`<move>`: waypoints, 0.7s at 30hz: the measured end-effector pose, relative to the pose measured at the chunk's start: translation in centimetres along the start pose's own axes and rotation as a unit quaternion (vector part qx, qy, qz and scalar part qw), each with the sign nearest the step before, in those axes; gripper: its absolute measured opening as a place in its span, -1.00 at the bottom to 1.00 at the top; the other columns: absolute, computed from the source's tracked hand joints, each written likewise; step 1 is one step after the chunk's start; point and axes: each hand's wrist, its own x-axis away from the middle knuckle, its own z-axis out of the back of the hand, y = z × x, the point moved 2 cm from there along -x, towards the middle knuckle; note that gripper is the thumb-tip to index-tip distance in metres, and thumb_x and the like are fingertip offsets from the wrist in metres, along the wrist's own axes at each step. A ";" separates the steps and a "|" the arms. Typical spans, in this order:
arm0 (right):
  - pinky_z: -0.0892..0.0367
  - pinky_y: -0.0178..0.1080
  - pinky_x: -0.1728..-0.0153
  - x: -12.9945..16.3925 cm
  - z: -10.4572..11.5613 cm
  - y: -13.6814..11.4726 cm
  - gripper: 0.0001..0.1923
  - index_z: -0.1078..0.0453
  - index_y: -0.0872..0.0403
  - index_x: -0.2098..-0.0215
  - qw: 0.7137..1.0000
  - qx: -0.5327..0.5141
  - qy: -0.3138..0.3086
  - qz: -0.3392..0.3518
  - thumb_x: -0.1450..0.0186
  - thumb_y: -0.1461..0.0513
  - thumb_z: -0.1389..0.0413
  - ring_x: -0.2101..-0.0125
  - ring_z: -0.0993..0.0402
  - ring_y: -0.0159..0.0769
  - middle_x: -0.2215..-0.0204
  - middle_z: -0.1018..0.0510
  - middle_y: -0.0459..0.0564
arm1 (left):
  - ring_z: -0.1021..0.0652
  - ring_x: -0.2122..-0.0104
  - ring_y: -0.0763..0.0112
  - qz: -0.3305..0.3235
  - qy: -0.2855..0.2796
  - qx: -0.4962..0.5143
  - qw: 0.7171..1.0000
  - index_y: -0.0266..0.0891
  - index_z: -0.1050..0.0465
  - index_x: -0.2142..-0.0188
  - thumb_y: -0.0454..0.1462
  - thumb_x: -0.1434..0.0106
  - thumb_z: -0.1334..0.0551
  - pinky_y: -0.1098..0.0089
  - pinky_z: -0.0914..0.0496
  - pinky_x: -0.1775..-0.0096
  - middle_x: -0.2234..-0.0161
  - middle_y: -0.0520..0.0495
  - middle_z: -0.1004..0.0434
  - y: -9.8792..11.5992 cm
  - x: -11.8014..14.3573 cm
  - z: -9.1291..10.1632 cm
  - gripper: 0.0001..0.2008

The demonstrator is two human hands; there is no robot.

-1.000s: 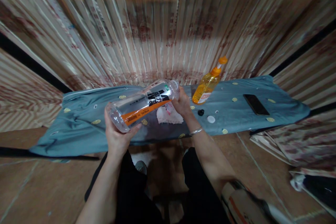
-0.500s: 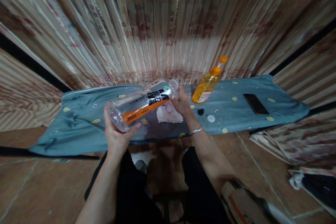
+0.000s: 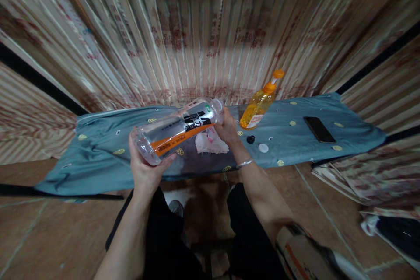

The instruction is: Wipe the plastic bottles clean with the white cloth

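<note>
- Your left hand (image 3: 146,174) is closed around the base of the clear plastic bottle (image 3: 179,129): the palm cups the bottom end and the thumb lies along its side.
- Your right hand (image 3: 227,129) is closed on the neck end of the same bottle, fingers curled at the mouth. Whether they grip the neck alone or also pinch something there, you cannot tell from this view.
- The bottle lies nearly on its side between your hands, base towards you and low, neck away and slightly higher. It is held in the air above the blue cloth (image 3: 105,157), not resting on it. It looks empty.
- Change over the last second: almost none. Bottle, grip and tilt match the earlier pictures; only a slight shift of the view shows. In my judgement the work on the bottle is in a steady holding phase, neither started anew nor finished.
- Just beyond and below your right hand lies a crumpled white rag (image 3: 210,143) on the cloth, apart from the bottle.
- To the right of your right hand, near it, sit a small black cap (image 3: 250,139) and a white cap (image 3: 263,148).
- Beyond those stands an orange-capped bottle of yellow liquid (image 3: 259,107), upright.
- Well to the right lies a dark phone (image 3: 319,129), flat on the cloth.
</note>
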 end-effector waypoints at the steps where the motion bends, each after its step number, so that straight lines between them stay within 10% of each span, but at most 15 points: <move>1: -0.58 0.01 0.02 0.0 0.0 0.0 -0.57 -0.34 0.07 -0.15 1.000 -0.004 0.002 0.002 -0.47 -0.02 -0.07 0.04 -0.68 0.07 0.06 -0.70 0.24 | -0.40 -0.38 -0.08 0.006 -0.003 0.000 1.000 -0.20 -0.19 -0.41 -0.07 0.13 -0.62 0.05 -0.33 -0.38 -0.38 -0.38 -0.31 -0.1 0.0 0.0 0.16; 21: -0.58 0.09 0.02 0.0 0.0 -0.2 -0.57 -0.30 0.08 -0.16 1.000 0.017 -0.001 -0.019 -0.46 0.00 -0.08 0.03 -0.68 0.14 0.05 -0.69 0.28 | -0.42 -0.37 -0.12 0.013 -0.002 -0.002 1.000 -0.20 -0.22 -0.38 -0.10 0.14 -0.64 0.00 -0.33 -0.40 -0.36 -0.33 -0.35 1.0 -0.2 -0.1 0.13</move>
